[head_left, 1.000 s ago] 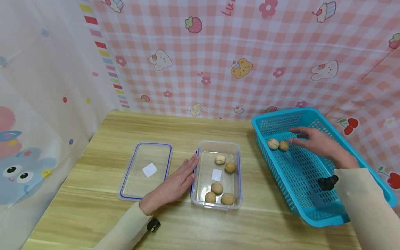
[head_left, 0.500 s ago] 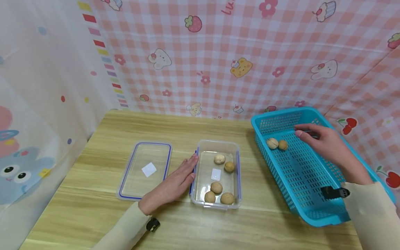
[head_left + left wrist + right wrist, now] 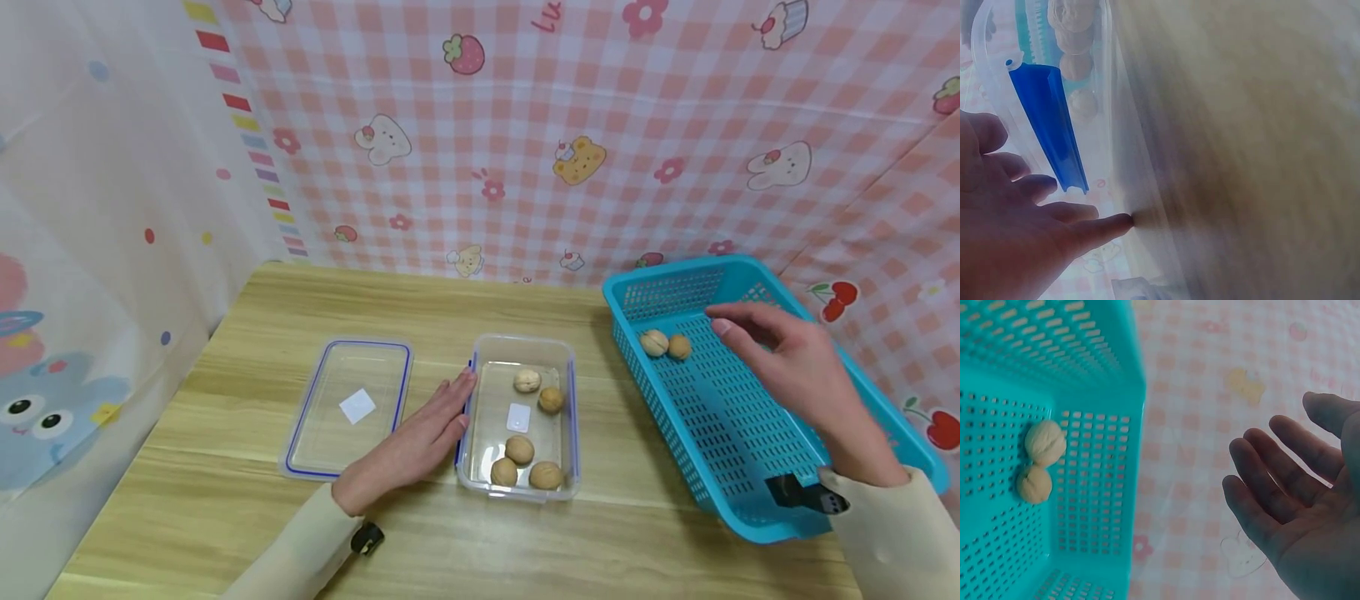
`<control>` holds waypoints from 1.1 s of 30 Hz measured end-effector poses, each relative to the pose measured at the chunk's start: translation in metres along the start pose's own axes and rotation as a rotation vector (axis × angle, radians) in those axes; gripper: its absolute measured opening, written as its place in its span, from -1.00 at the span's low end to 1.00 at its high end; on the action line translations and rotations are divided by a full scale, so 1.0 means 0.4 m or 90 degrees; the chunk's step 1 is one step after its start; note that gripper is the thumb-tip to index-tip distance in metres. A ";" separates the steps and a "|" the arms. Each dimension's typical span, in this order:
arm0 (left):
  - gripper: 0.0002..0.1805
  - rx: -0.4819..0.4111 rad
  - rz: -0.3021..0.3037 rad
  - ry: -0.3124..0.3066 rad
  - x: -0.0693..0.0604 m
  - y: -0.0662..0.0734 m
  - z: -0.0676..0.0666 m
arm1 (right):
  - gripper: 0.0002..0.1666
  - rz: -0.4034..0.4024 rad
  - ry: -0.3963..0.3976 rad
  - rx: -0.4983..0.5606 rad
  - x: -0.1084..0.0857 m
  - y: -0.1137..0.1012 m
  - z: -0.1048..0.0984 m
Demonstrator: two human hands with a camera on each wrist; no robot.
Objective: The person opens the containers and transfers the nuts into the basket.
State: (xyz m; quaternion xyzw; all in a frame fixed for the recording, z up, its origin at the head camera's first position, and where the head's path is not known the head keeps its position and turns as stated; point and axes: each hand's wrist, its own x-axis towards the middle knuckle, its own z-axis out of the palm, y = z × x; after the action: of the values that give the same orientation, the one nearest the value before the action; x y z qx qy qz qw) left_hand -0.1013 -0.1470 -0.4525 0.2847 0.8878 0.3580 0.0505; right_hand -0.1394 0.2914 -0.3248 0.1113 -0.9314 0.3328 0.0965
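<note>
In the head view my left hand (image 3: pixel 408 450) lies with straight fingers along the left side of a clear plastic container (image 3: pixel 487 492). Several walnuts are inside it, among them a pale walnut (image 3: pixel 527 381) at the far end and a browner walnut (image 3: pixel 546 476) near the front. The left wrist view shows a blue clip (image 3: pixel 1050 125) on the container's side, close to the fingers. My right hand (image 3: pixel 802 367) hovers above a turquoise basket (image 3: pixel 723 492), holding nothing, its fingers relaxed. Two walnuts touch each other in the basket's far left corner, a larger walnut (image 3: pixel 1045 442) and a smaller walnut (image 3: pixel 1034 484).
A clear lid (image 3: pixel 348 446) with a blue seal lies on the wooden table (image 3: pixel 225 433), left of the container and partly behind my left hand. A pink checked cloth (image 3: pixel 420 192) hangs behind the table.
My right hand has drawn back from the two walnuts, toward the right and nearer to me, and lifted. The walnuts stay where they were. My left hand has not moved.
</note>
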 end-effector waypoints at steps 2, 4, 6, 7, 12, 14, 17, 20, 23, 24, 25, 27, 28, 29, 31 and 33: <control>-0.37 -0.001 -0.001 -0.001 0.000 0.001 0.000 | -0.62 -0.013 0.006 0.005 -0.007 -0.012 0.005; -0.37 0.000 -0.003 -0.002 0.000 0.000 0.000 | -0.64 -0.026 0.011 0.014 -0.013 -0.022 0.010; -0.37 0.000 -0.004 -0.004 0.000 0.001 0.000 | -0.65 -0.037 0.017 0.024 -0.019 -0.033 0.016; -0.37 0.000 -0.005 -0.004 0.000 0.001 -0.001 | -0.65 -0.040 0.018 0.027 -0.022 -0.038 0.019; -0.37 -0.001 -0.003 -0.001 0.000 0.002 -0.001 | -0.65 -0.066 0.025 0.058 -0.035 -0.068 0.036; -0.37 -0.002 0.000 0.001 0.000 0.001 -0.001 | -0.65 -0.083 0.026 0.074 -0.040 -0.079 0.045; -0.37 -0.003 0.003 0.002 0.000 0.001 0.000 | -0.64 -0.110 0.027 0.098 -0.046 -0.095 0.060; -0.37 -0.005 0.002 0.001 0.000 0.000 0.000 | -0.64 -0.125 0.027 0.111 -0.050 -0.108 0.077; -0.37 -0.006 0.000 0.000 -0.001 0.000 0.000 | -0.62 -0.133 0.024 0.120 -0.053 -0.118 0.097; -0.37 -0.006 0.000 -0.001 -0.001 0.000 0.000 | -0.62 -0.137 0.023 0.125 -0.054 -0.120 0.104; -0.37 -0.005 -0.001 -0.001 -0.001 0.000 0.000 | -0.61 -0.142 0.022 0.130 -0.054 -0.123 0.112; -0.37 -0.005 0.001 -0.001 -0.001 0.001 -0.001 | -0.61 -0.146 0.016 0.142 -0.055 -0.129 0.127; -0.37 -0.005 0.001 -0.001 -0.001 0.001 -0.001 | -0.62 -0.148 0.014 0.147 -0.055 -0.132 0.136; -0.37 -0.005 0.001 0.000 -0.001 0.001 -0.001 | -0.62 -0.148 0.011 0.152 -0.056 -0.135 0.144; -0.37 -0.006 0.003 0.000 -0.001 0.001 -0.001 | -0.63 -0.149 0.004 0.157 -0.055 -0.141 0.160; -0.37 -0.006 0.002 -0.001 0.000 0.001 0.000 | -0.64 -0.148 -0.003 0.163 -0.054 -0.147 0.175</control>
State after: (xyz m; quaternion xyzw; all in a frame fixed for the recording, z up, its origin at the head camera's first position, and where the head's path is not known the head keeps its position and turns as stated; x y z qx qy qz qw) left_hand -0.1011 -0.1471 -0.4523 0.2861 0.8858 0.3619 0.0515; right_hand -0.1103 0.2051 -0.3482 0.2300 -0.8625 0.4352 0.1174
